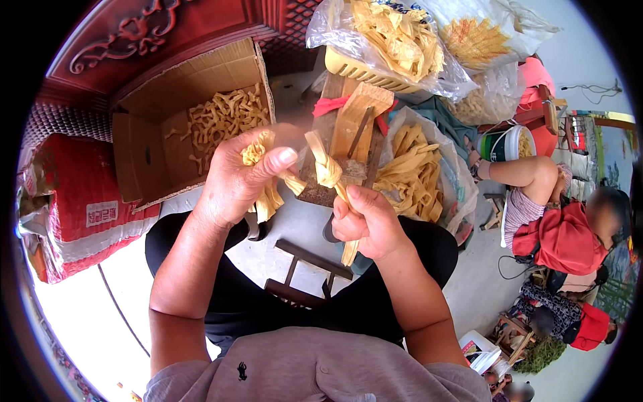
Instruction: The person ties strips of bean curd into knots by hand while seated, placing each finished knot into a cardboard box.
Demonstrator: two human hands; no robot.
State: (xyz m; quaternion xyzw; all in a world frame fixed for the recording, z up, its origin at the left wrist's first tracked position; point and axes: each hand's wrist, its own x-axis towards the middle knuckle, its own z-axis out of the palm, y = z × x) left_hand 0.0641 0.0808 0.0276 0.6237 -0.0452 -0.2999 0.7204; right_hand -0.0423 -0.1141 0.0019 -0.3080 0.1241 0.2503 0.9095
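Observation:
My left hand (248,173) is shut around a bunch of pale yellow strips (269,203) that look like bean curd skin. Their folded ends show above the thumb, and loose ends hang below. Facing it, my right hand (364,218) grips one strip with a knot (328,172) in it. The knot stands clear of the fingertips, one tail pointing up and another hanging under the hand. Behind the hands is a wooden block stand (359,120) with a metal bar in it. Small knotted pieces (228,118) lie in the cardboard box (143,171) at the left.
More strips (409,171) fill a plastic bag right of the stand. A yellow basket (369,70) lined with plastic holds further strips. A dark stool frame (311,261) stands between my legs. A red sack (90,201) lies left; people (562,236) sit at the right.

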